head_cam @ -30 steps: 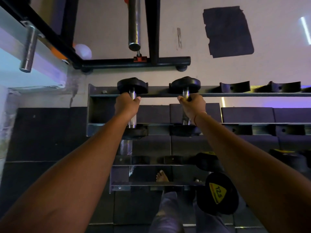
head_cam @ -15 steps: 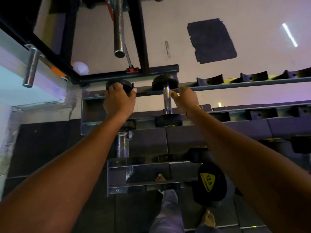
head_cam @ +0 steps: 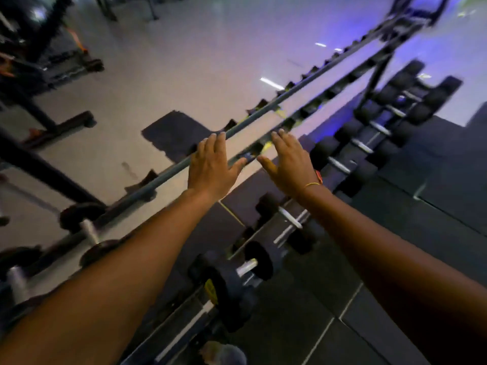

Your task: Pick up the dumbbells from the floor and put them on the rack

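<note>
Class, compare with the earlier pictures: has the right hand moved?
Yes. The right hand has let go of its dumbbell handle and moved rightward along the rack's top rail, open and empty.
</note>
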`<action>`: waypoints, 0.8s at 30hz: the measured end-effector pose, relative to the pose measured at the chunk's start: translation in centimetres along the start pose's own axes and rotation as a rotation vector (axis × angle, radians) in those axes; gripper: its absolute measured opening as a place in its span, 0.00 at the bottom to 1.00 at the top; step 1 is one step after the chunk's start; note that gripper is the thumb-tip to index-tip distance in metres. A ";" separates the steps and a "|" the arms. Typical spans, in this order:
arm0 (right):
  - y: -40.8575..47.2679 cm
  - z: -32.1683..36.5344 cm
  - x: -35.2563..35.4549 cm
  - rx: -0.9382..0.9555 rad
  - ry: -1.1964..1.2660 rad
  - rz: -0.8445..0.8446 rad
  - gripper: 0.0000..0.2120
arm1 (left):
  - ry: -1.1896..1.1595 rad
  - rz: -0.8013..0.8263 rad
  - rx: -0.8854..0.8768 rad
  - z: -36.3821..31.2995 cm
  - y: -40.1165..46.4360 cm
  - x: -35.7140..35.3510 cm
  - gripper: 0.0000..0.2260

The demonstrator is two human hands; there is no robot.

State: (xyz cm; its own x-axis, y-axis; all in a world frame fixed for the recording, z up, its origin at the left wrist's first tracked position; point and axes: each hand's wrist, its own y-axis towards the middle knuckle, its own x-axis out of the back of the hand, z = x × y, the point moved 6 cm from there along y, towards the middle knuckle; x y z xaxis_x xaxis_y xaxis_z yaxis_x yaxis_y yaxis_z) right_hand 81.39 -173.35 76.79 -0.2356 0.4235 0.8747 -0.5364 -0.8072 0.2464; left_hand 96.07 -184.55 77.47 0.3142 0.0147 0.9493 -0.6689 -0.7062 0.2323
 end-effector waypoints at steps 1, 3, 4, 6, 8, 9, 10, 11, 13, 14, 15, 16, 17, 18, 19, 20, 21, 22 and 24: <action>-1.5 -4.3 2.6 -0.036 -0.020 -0.032 0.34 | 0.002 -0.004 -0.068 -5.1 0.5 -0.7 0.36; -5.2 -13.1 7.7 -0.128 -0.054 -0.073 0.35 | 0.017 -0.008 -0.195 -15.4 0.9 -2.4 0.34; -7.4 -17.3 10.1 -0.181 -0.068 -0.087 0.35 | 0.018 -0.001 -0.252 -20.4 0.8 -3.4 0.34; -12.5 -25.3 15.0 -0.286 -0.089 -0.115 0.35 | 0.003 0.051 -0.360 -30.4 -0.1 -5.7 0.34; -18.1 -33.0 19.7 -0.404 -0.114 -0.148 0.35 | -0.015 0.101 -0.470 -40.2 -1.6 -8.2 0.36; -20.9 -36.5 22.0 -0.465 -0.123 -0.168 0.35 | -0.031 0.120 -0.525 -44.9 -2.5 -9.4 0.36; -23.8 -39.8 24.2 -0.527 -0.133 -0.189 0.35 | -0.045 0.140 -0.583 -49.6 -3.5 -10.6 0.36; -26.7 -43.1 26.1 -0.584 -0.144 -0.213 0.35 | -0.054 0.162 -0.643 -54.2 -4.6 -11.7 0.36; -32.2 -49.1 29.4 -0.694 -0.172 -0.249 0.34 | -0.064 0.205 -0.763 -63.0 -7.1 -14.0 0.35; -34.9 -51.8 30.8 -0.754 -0.184 -0.256 0.34 | -0.068 0.230 -0.820 -67.2 -8.4 -15.2 0.35; -37.6 -54.4 32.0 -0.810 -0.193 -0.260 0.34 | -0.076 0.252 -0.877 -71.3 -9.8 -16.5 0.35; -40.3 -56.8 33.0 -0.862 -0.198 -0.263 0.34 | -0.084 0.269 -0.933 -75.2 -11.3 -17.8 0.34; -43.0 -59.1 34.0 -0.913 -0.202 -0.263 0.35 | -0.093 0.283 -0.986 -79.2 -12.8 -19.1 0.34; -45.7 -61.4 35.2 -0.966 -0.200 -0.262 0.34 | -0.104 0.301 -1.035 -83.2 -14.5 -20.4 0.34; -48.3 -63.8 36.2 -1.014 -0.193 -0.259 0.34 | -0.123 0.322 -1.080 -87.2 -16.1 -21.7 0.33; -50.7 -66.2 37.4 -1.054 -0.182 -0.253 0.34 | -0.145 0.347 -1.121 -91.0 -17.8 -22.8 0.33; -53.0 -68.6 38.4 -1.086 -0.176 -0.242 0.34 | -0.164 0.369 -1.159 -94.8 -19.5 -23.9 0.33; -55.1 -71.1 39.6 -1.114 -0.174 -0.230 0.34 | -0.177 0.386 -1.194 -98.5 -21.1 -24.9 0.32; -59.4 -75.7 42.2 -1.185 -0.146 -0.231 0.33 | -0.189 0.431 -1.270 -105.7 -24.6 -26.5 0.31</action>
State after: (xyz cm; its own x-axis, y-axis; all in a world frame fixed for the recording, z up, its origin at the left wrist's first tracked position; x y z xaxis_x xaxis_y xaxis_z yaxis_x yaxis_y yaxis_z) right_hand 41.98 -76.39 67.46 0.0157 0.3960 0.9181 -0.9797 0.1896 -0.0651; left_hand 32.96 -92.75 68.98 -0.0582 -0.2094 0.9761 -0.8596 0.5078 0.0577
